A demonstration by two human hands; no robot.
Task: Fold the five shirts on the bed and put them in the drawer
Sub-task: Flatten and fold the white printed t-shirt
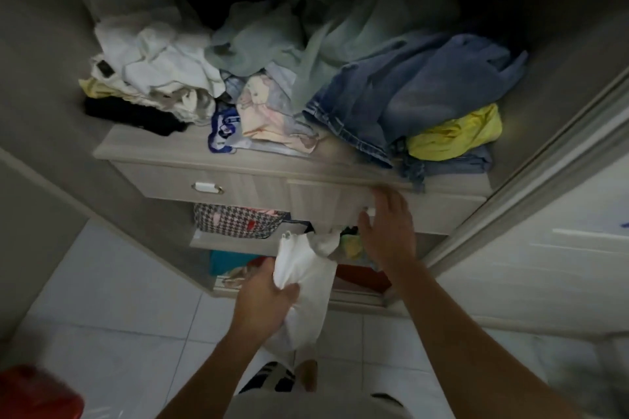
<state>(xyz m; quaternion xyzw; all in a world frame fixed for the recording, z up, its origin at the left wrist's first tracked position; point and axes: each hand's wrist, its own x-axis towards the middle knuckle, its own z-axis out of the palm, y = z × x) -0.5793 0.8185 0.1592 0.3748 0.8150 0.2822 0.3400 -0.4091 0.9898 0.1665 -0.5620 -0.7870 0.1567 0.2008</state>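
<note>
I stand in front of an open wardrobe. My left hand (269, 299) grips a bunched white shirt (306, 286) that hangs down in front of the lower shelves. My right hand (388, 228) reaches with straight fingers to the front of the right drawer (326, 204), its fingertips at the drawer's top edge. The drawer's white handle is mostly hidden behind this hand. The left drawer (177, 180) is shut and shows a white handle (207, 187).
Loose clothes are piled on the shelf above the drawers: white garments (153, 58), blue denim (408, 92), a yellow item (456, 133). A houndstooth bag (235, 219) and more clothes fill the shelves below. A sliding door (544, 214) stands right. A red object (37, 391) sits on the tiled floor.
</note>
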